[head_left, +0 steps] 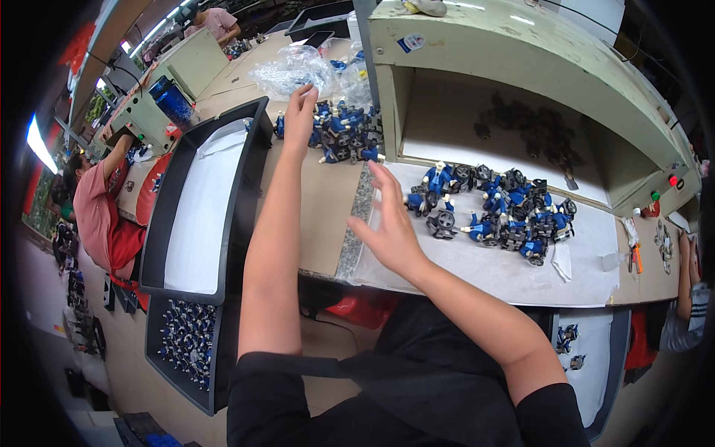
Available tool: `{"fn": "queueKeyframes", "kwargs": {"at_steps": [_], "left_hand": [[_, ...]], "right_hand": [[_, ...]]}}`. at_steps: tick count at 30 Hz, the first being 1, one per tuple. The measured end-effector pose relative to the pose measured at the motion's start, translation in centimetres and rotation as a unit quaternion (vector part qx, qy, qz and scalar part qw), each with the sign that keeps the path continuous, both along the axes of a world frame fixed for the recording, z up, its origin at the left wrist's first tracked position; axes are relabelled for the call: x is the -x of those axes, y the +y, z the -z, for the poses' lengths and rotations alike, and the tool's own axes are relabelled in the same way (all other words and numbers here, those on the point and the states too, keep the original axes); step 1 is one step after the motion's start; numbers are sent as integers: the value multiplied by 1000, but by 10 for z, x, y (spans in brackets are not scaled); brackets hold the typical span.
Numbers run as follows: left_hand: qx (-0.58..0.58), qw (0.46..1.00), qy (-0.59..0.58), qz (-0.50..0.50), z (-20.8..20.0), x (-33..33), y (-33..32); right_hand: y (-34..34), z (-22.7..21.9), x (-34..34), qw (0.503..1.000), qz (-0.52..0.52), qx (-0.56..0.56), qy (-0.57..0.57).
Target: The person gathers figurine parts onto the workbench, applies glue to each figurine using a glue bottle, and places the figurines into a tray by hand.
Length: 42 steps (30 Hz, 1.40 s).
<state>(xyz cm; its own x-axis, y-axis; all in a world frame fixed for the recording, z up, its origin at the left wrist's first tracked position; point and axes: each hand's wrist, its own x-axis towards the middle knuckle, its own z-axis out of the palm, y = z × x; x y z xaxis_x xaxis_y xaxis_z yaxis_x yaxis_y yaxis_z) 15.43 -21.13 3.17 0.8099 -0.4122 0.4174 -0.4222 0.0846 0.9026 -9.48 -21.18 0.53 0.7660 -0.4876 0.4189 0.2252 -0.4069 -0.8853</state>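
Far-heap snag: could well come from lifting a single piece out of the tangled far heap of small blue, black and cream plastic figures (346, 134); packed limb against wheel, so likely to drag neighbours along or strain a thin part.
Left hand (299, 123): stretched out beside that heap, fingers long and mostly drawn together; cannot tell whether touching or pinching anything.
Near-heap scatter: could start with a low rightward swing into the near heap of blue, black and cream wheeled figures (514, 212), perhaps toppling loose ones across the white sheet (477, 289) and towards the table edge.
Right hand (391, 227): held left of the near heap, fingers and thumb spread, nothing between them.
Tray knock: could follow from an elbow drifting left into the long black plastic tray with a white paper liner (242, 197); near the left forearm, support underneath hard to make out.
Figures' look: blue bodies, cream heads and limbs, dark spoked wheels; lying at mixed angles, some on their sides.
Figures' place: heaped beyond the right hand on the white sheet, and farther off beside the left hand.
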Motion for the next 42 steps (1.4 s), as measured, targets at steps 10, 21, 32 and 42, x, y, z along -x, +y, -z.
{"fn": "queueKeyframes", "kwargs": {"at_steps": [10, 21, 32, 42], "left_hand": [[-414, 835, -105, 348, -14, -45, -78], [-401, 849, 53, 340, -19, -5, -32], [-251, 927, 8, 281, -2, 84, 14], [-10, 984, 75, 164, 34, 67, -8]], "right_hand": [[-13, 23, -83, 924, 108, -352, 105], [-16, 37, -111, 953, 182, -236, 54], [4, 49, -56, 939, 163, -291, -78], [-10, 30, 0, 959, 190, -202, -58]]}}
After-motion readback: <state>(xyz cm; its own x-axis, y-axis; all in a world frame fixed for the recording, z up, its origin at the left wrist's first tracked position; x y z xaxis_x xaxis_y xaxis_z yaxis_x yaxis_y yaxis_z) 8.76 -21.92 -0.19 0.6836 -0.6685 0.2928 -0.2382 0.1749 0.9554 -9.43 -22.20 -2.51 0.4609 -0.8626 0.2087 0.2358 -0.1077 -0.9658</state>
